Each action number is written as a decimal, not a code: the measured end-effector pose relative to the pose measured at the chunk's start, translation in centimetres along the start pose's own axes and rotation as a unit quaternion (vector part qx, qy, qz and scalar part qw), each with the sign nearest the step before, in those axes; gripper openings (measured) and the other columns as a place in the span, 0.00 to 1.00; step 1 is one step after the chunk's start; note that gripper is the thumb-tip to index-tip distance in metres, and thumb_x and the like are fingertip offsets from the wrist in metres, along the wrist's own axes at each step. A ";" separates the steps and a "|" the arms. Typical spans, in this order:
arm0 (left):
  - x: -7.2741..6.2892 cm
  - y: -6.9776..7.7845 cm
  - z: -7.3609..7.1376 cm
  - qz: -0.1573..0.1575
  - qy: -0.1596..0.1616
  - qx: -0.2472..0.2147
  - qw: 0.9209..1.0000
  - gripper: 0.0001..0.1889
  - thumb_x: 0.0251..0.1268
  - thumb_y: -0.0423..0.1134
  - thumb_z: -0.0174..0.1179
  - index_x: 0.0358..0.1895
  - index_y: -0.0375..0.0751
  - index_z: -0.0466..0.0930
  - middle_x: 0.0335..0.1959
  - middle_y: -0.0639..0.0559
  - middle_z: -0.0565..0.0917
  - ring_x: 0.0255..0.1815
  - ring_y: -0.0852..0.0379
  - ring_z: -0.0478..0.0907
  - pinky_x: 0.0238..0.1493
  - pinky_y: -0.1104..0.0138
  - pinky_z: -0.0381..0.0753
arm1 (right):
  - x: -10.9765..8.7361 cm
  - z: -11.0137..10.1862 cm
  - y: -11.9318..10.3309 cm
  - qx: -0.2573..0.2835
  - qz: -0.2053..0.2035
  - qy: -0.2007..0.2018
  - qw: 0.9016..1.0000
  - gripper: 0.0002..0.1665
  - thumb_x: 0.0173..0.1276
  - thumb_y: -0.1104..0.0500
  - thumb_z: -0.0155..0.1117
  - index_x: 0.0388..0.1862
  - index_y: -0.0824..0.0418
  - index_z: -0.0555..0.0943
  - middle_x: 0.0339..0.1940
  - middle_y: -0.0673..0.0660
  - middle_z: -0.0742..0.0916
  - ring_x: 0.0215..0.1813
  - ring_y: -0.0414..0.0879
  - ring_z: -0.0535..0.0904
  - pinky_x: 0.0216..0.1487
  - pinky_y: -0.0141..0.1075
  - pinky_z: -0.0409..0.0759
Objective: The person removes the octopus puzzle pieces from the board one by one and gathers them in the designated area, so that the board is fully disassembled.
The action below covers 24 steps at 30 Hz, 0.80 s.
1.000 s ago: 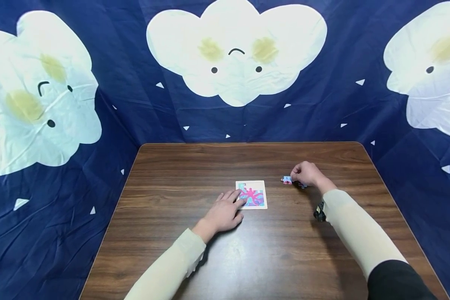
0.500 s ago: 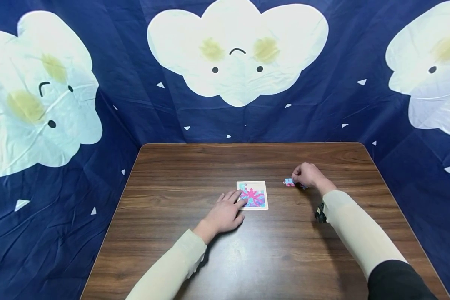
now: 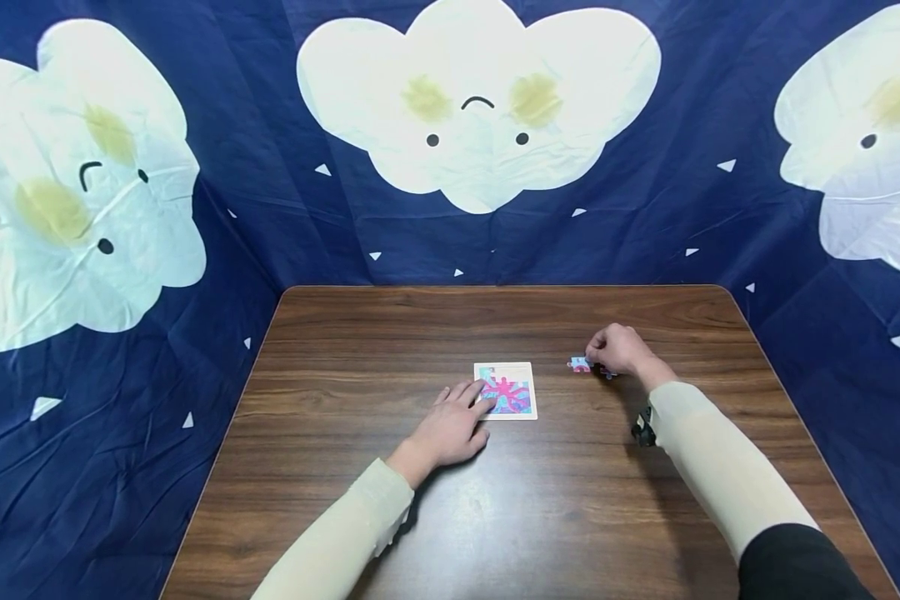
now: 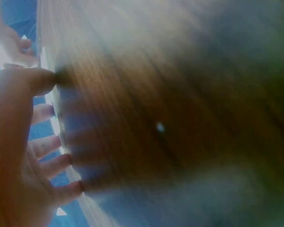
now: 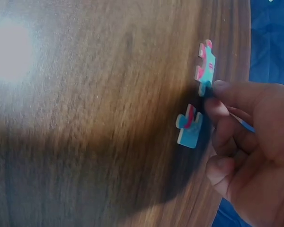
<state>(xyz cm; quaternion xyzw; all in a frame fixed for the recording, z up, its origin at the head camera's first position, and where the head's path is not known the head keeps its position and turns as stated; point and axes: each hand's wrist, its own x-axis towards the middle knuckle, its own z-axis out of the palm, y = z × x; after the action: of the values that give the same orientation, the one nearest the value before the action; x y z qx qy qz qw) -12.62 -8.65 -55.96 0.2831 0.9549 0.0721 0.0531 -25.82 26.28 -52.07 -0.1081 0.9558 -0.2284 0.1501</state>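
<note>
Fingers spread, my left hand [image 3: 450,429] rests with its fingertips on the left side of a square jigsaw board [image 3: 534,392]. The board has a pale frame and a pink octopus on blue and purple, with a pale gap along the top of the picture. To the right of it, my right hand [image 3: 621,348] pinches the end of a blue-and-pink puzzle piece [image 5: 207,66] between thumb and index finger, close over the table. A second puzzle piece [image 5: 189,135], blue with a pink stripe, lies just beside those fingertips. In the left wrist view, the left fingers [image 4: 57,165] appear extended.
Both hands are over a brown wood-grain table [image 3: 360,350] with rounded far corners. Dark blue cloth [image 3: 270,208] with white clouds hangs behind it and along both sides. A small dark device [image 3: 642,427] sits under the right wrist.
The puzzle piece at my right fingertips has shifted slightly nearer and to the right, along with the hand. My left hand stays in place on the board.
</note>
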 end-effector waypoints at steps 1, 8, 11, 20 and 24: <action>0.0 0.0 0.0 0.000 -0.001 0.000 1.000 0.31 0.71 0.55 0.54 0.75 0.55 0.70 0.80 0.45 0.63 0.80 0.45 0.60 0.75 0.40 0.64 | 0.0 0.0 0.0 0.004 -0.002 0.000 1.000 0.08 0.70 0.58 0.66 0.35 0.57 0.90 0.28 0.48 0.89 0.31 0.44 0.79 0.40 0.39 0.77; -0.1 0.0 0.2 -0.003 -0.004 0.003 1.000 0.31 0.71 0.55 0.53 0.76 0.55 0.70 0.81 0.46 0.62 0.80 0.45 0.60 0.75 0.40 0.63 | -0.1 0.1 -0.1 0.033 -0.042 -0.011 0.999 0.08 0.67 0.61 0.68 0.43 0.59 0.90 0.37 0.53 0.91 0.36 0.44 0.80 0.43 0.41 0.79; -0.1 0.0 0.2 -0.003 -0.003 0.003 1.000 0.31 0.71 0.55 0.53 0.76 0.55 0.70 0.81 0.46 0.62 0.80 0.45 0.60 0.75 0.40 0.63 | 0.0 0.5 -0.3 0.044 -0.054 -0.024 0.997 0.08 0.64 0.65 0.68 0.42 0.61 0.89 0.34 0.53 0.90 0.31 0.44 0.79 0.35 0.37 0.78; -0.1 0.0 0.2 0.002 0.002 0.004 1.000 0.31 0.72 0.55 0.53 0.76 0.55 0.69 0.81 0.45 0.63 0.80 0.45 0.60 0.75 0.40 0.64 | 0.0 0.9 -0.2 0.055 -0.042 -0.029 0.997 0.07 0.60 0.65 0.74 0.39 0.62 0.87 0.26 0.48 0.83 0.24 0.40 0.75 0.26 0.34 0.76; 0.0 0.0 0.1 0.000 0.001 0.005 1.000 0.31 0.72 0.55 0.53 0.76 0.55 0.69 0.81 0.45 0.62 0.80 0.45 0.60 0.75 0.40 0.64 | -0.4 -0.1 0.2 0.042 -0.048 -0.017 0.998 0.11 0.63 0.61 0.75 0.44 0.62 0.88 0.31 0.50 0.85 0.32 0.43 0.78 0.37 0.39 0.78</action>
<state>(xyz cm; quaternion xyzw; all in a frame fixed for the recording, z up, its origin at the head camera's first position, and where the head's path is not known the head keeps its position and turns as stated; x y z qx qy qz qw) -12.58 -8.68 -56.08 0.2837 0.9552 0.0678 0.0506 -25.54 26.62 -51.99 -0.1509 0.9366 -0.2731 0.1594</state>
